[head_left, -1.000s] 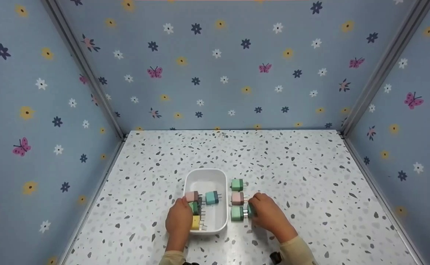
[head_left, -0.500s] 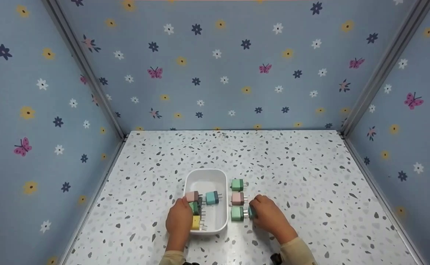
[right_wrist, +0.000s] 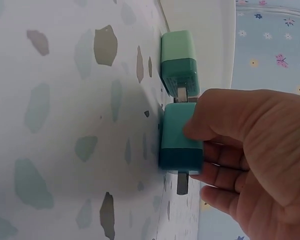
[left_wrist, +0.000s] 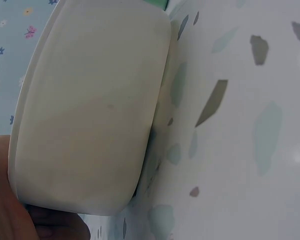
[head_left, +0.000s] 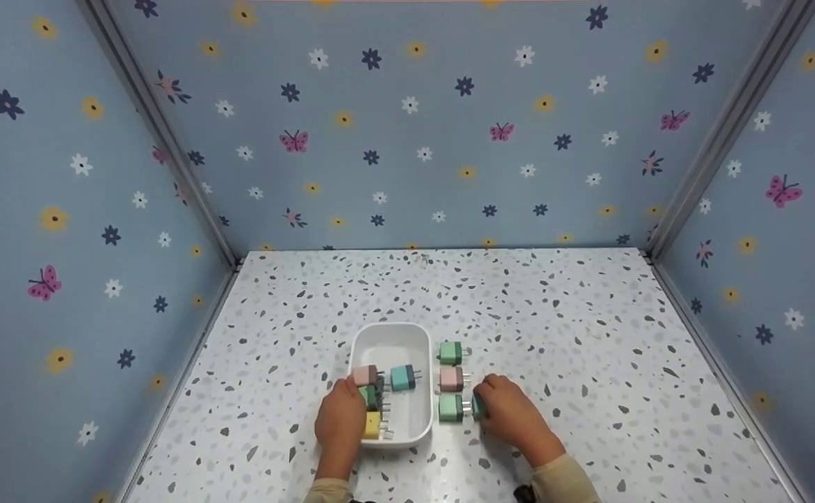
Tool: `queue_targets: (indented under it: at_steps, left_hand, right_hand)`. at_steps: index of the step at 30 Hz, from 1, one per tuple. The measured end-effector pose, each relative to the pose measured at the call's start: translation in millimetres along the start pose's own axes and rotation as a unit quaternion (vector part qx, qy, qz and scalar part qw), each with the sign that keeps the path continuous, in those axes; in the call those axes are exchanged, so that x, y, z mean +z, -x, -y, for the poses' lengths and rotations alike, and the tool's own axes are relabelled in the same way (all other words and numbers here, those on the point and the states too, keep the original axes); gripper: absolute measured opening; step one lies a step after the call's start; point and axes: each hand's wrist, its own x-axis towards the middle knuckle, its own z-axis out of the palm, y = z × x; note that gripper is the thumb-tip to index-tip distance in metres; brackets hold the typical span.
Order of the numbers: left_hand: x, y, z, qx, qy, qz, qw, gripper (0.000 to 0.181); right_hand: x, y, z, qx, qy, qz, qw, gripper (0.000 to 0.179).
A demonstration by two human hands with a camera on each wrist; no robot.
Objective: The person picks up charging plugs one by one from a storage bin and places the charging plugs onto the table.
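Pale blue walls (head_left: 407, 133), printed with flowers and pink butterflies, rise on three sides, with grey metal strips (head_left: 163, 133) running down the corners. Between them spreads a white tabletop (head_left: 554, 314) flecked with grey chips. On its near half stands a white bin (head_left: 407, 416) with rounded corners.

At the bin's left side, the left hand (head_left: 341, 418) grips the wall at the rim. Right of the bin, the right hand (head_left: 515, 412) pinches a turquoise plug (right_wrist: 181, 132) between thumb and fingers, the thumb lying against its side. Tan cuffs (head_left: 564, 480) end both sleeves.

Just outside the bin's right wall, three plugs line up with their prongs pointing right: an upper green plug (head_left: 450, 353), a pink plug (head_left: 450, 379) and a lower green plug (head_left: 450, 407). The turquoise plug sits right in front of the lower green plug's prongs; whether they touch cannot be told.

Inside the bin, a blue plug (head_left: 401, 378) lies near the right wall. Along the left are a second pink plug (head_left: 363, 376) by the left hand's fingertips, a partly hidden dark green plug (head_left: 368, 397), and a yellow plug (head_left: 372, 425).
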Motion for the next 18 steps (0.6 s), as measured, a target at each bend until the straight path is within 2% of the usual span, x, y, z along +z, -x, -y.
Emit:
queue_targets:
  at_steps: [6,18]
  left_hand:
    - [-1.6,3.8,-0.5,0.018,0.001,-0.015,0.9997,0.044]
    - [-3.1,3.6,-2.4,0.003,-0.001,-0.005,1.0000,0.046]
  right_hand:
    - [1.5,1.8,1.0,0.008,-0.013,0.003,0.9999,0.041]
    - [-0.7,-1.2,1.7,0.015,-0.016,0.014,0.9997,0.044]
